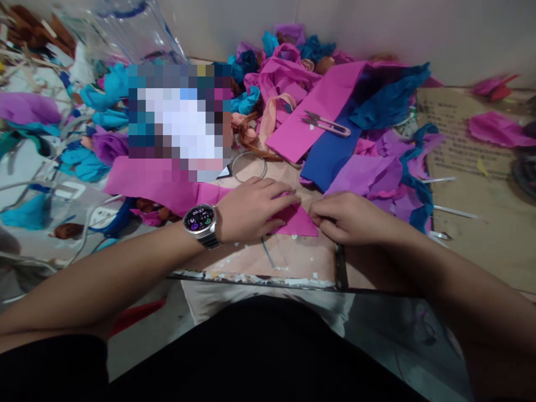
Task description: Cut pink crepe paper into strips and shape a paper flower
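Flat on a folded piece of pink crepe paper (298, 221) lies my left hand (253, 209), its fingers stretched out and slightly apart. My right hand (347, 216) is closed, thumb and forefinger pinched at the paper's right edge. Beyond my hands, thread snips (329, 124) rest on a long pink paper strip (307, 120), beside a dark blue strip (330, 156). Another pink strip (154, 181) runs out to the left of my left hand. A thin wire ring (250, 166) sits just above that hand.
Crumpled purple paper (372, 176) and a heap of pink and blue paper pieces crowd the back. A clear plastic container (142, 33) stands at back left. Printed cardboard (464, 167) covers the right side. Paper scraps line the table's front edge (268, 280).
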`<move>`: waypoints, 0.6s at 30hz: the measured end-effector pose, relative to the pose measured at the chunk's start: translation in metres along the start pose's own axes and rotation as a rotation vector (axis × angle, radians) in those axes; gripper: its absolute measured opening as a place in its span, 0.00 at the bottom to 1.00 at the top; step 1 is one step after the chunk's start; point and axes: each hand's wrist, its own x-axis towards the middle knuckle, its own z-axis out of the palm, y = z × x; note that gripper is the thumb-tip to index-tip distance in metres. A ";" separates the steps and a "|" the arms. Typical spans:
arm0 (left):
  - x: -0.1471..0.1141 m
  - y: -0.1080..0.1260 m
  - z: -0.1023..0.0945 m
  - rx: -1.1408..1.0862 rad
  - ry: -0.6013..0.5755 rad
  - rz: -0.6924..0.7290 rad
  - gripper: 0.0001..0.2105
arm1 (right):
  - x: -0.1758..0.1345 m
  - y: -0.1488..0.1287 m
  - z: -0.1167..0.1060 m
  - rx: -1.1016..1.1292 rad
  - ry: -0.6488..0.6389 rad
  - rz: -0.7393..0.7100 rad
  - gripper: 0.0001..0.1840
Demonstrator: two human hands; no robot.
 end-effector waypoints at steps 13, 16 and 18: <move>0.001 0.001 -0.003 0.050 -0.019 -0.019 0.15 | 0.003 0.002 0.010 -0.095 0.169 0.135 0.09; 0.000 -0.001 0.000 0.052 0.038 0.016 0.11 | 0.003 0.002 0.011 -0.106 0.158 0.171 0.11; 0.001 -0.001 0.000 0.077 0.068 0.023 0.11 | 0.003 0.002 0.012 -0.105 0.159 0.188 0.12</move>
